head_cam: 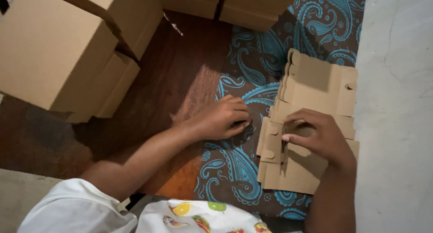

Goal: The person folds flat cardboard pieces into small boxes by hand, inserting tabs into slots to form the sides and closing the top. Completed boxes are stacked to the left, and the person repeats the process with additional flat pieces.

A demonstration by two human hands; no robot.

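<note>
Cardboard blanks | right hand flat atop | left hand curled on cloth

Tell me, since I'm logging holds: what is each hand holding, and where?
Right hand presses on the flat cardboard stack near its middle; left hand rests on the patterned cloth, holding nothing.

I see a dark wooden floor carrying a brown-and-turquoise paisley cloth. Flat cardboard blanks lie on the cloth at three o'clock; assembled cardboard boxes stand at ten o'clock.
</note>
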